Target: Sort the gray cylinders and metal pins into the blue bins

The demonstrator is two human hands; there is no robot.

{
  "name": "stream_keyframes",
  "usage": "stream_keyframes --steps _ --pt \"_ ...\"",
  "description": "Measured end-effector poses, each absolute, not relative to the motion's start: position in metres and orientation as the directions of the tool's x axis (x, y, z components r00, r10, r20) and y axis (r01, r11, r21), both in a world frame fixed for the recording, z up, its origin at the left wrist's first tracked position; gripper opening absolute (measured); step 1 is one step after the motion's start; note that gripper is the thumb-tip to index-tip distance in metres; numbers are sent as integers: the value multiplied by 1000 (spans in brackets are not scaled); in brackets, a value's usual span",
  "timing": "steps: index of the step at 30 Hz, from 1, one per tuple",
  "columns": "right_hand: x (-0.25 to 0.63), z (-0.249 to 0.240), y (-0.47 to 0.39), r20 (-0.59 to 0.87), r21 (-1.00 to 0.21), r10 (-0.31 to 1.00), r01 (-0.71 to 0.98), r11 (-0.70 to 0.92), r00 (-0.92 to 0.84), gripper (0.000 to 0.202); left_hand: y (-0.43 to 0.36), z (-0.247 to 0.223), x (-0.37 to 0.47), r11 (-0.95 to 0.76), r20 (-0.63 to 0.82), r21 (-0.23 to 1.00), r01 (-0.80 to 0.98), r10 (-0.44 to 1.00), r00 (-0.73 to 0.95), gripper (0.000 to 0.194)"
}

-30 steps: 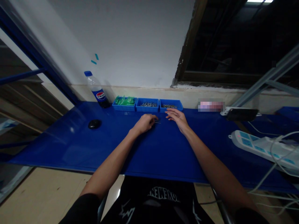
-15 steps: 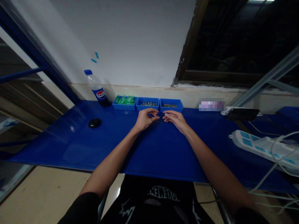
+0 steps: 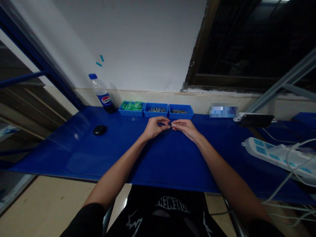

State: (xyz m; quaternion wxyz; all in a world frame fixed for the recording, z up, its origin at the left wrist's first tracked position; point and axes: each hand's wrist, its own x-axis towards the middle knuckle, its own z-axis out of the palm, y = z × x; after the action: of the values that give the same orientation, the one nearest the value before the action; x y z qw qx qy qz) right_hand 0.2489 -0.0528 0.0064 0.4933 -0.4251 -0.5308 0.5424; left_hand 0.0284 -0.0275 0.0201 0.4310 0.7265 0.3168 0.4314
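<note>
My left hand (image 3: pixel 156 127) and my right hand (image 3: pixel 186 127) meet fingertip to fingertip just above the blue table (image 3: pixel 168 161). Both are closed in a pinch around a small dark piece (image 3: pixel 170 125), too small to name and mostly covered by the fingers. Right behind them is a row of blue bins: the left bin (image 3: pixel 132 114) has green plastic packets (image 3: pixel 132 105), the middle bin (image 3: pixel 156 114) several small metal parts (image 3: pixel 158 109), and the right bin (image 3: pixel 181 116) thin metal pieces (image 3: pixel 179 111).
A cola bottle (image 3: pixel 105 98) stands left of the bins, with a black computer mouse (image 3: pixel 99 130) in front of it. To the right are a blurred-out packet (image 3: pixel 223 111), a phone (image 3: pixel 256 120) on a white holder, and a power strip (image 3: pixel 269 153) with tangled white cables (image 3: pixel 287 164).
My two hands have come together; the gap between their fingertips has closed around the small piece. The bins and other objects stay where they were.
</note>
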Motion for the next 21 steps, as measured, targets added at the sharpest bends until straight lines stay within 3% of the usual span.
stream_keyframes --steps 5,9,13,21 --pt "253 8 -47 127 -991 992 45 127 0 33 -21 23 17 -591 445 725 353 794 414 17" --pt "257 10 -45 263 -962 957 -47 271 121 37 -19 20 12 -677 427 521 520 734 528 16" --pt "258 8 -44 250 -962 960 -84 261 123 51 -24 12 19 -751 353 357 555 658 665 19" --pt "256 2 -43 185 -980 982 -63 188 47 42 -28 11 26 -748 278 277 604 664 694 19"
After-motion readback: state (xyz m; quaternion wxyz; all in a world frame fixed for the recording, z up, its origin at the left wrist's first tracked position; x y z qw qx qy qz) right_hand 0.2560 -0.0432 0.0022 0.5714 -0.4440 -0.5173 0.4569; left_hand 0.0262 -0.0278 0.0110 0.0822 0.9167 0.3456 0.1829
